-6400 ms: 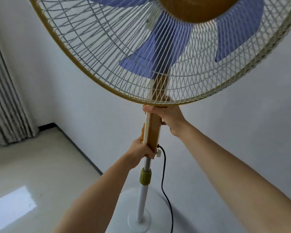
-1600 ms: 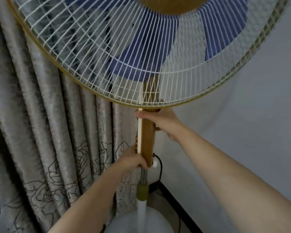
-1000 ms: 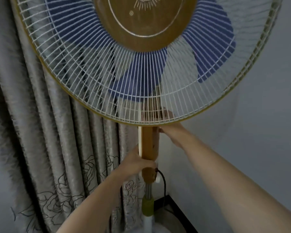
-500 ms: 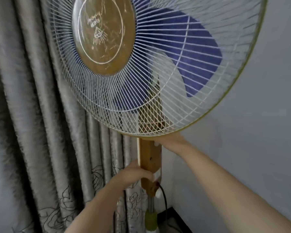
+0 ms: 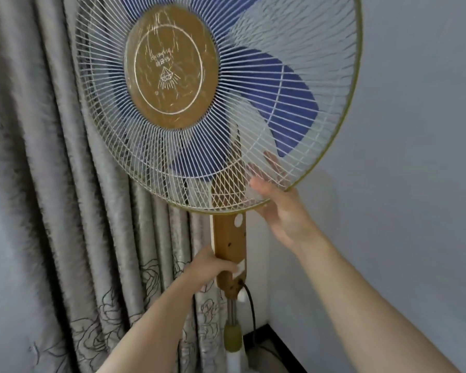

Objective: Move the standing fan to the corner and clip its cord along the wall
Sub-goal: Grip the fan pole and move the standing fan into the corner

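Fan (image 5: 170, 65) stands upright in the far corner, with the grey patterned curtain (image 5: 51, 184) to its left and the plain wall (image 5: 414, 157) to its right. The left hand (image 5: 213, 266) is closed around the brown control column (image 5: 229, 238); the right hand (image 5: 277, 208) lies open, fingers spread, against the lower right rim of the wire guard (image 5: 293, 90). The black cord (image 5: 250, 305) hangs from the column's lower end, just right of the pole (image 5: 233, 313).

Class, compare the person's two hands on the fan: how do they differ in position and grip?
The left hand sits low, fingers wrapped around the brown control column; the right hand is higher, at the lower rim of the wire guard. The left hand is closed in a grip; the right hand is open, fingers spread behind the guard. Both touch the same fan.
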Motion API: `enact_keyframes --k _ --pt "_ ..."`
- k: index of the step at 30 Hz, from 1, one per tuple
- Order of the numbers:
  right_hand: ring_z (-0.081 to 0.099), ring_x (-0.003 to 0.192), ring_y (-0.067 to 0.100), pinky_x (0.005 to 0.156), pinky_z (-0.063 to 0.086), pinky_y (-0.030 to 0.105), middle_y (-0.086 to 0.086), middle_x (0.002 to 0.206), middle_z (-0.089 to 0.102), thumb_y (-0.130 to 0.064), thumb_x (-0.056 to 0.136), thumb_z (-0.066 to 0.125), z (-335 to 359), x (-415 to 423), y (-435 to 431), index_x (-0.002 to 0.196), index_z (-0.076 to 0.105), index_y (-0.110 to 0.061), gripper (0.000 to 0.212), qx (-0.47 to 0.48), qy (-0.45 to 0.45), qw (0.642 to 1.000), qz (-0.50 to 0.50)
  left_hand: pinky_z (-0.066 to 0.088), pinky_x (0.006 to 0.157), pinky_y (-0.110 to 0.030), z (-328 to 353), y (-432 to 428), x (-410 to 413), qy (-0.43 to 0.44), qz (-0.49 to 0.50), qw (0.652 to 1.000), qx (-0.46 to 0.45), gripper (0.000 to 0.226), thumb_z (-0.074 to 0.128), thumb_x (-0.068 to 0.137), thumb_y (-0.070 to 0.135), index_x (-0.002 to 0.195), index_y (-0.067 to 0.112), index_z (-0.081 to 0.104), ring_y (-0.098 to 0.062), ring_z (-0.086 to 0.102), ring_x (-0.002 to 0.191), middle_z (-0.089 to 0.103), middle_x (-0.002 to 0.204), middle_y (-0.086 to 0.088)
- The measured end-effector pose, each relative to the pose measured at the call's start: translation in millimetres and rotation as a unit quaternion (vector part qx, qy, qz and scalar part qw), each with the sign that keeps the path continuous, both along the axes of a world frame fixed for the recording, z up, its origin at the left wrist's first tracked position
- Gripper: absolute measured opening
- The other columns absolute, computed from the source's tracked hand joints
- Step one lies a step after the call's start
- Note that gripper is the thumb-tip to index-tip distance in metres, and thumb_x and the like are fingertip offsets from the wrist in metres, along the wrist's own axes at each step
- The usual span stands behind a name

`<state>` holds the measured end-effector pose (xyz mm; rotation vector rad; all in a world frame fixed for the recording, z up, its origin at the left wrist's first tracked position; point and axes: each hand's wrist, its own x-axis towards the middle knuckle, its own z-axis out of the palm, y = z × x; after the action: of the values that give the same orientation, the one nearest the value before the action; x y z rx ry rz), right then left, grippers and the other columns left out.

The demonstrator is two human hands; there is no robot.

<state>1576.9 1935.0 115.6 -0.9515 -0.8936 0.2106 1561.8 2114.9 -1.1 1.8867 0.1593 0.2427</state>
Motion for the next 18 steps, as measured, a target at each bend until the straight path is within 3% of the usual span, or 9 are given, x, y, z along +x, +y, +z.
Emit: enact_keyframes --k 3,8,12,18 --pt "0.046 0.129 0.040 0.109 0.032 0.059 0.026 0.142 0.045 -0.004 0.086 0.057 1 10 -5 0.145 0.034 -0.009 0.063 0.010 0.019 0.998 0.051 0.056 0.075 -0.028 -1 4 1 0.014 -0.001 1.000 -0.008 0.053 0.082 0.061 0.005 0.106 0.025 0.064 -0.017 0.067 0.094 0.072 0.104 -0.002" --pt "0.031 0.137 0.044 0.112 0.027 0.057 0.027 0.143 0.038 -0.006 0.085 0.053 1 27 -6 0.147 0.030 -0.009 0.067 0.030 0.069 0.990 0.119 0.055 0.081 -0.030 -1 10 6 0.012 -0.016 1.000 0.005 0.053 0.082 0.059 0.007 0.104 0.027 0.065 -0.015 0.067 0.095 0.073 0.102 0.001" --pt "0.037 0.136 0.041 0.110 0.031 0.057 0.024 0.144 0.042 -0.007 0.079 0.062 -1 32 -4 0.145 0.035 -0.012 0.071 0.034 0.057 0.991 0.119 0.054 0.086 -0.033 0 13 12 0.021 -0.020 1.000 0.008 0.057 0.083 0.058 0.009 0.109 0.025 0.064 -0.017 0.065 0.100 0.073 0.105 0.002" --pt "0.042 0.132 0.040 0.109 0.035 0.057 0.030 0.142 0.042 -0.004 0.080 0.065 -1 28 -8 0.144 0.037 -0.010 0.070 -0.014 0.005 0.998 0.057 0.054 0.082 -0.032 0 9 12 0.006 -0.027 1.000 0.010 0.049 0.082 0.064 0.005 0.106 0.022 0.063 -0.017 0.066 0.098 0.071 0.105 -0.003"
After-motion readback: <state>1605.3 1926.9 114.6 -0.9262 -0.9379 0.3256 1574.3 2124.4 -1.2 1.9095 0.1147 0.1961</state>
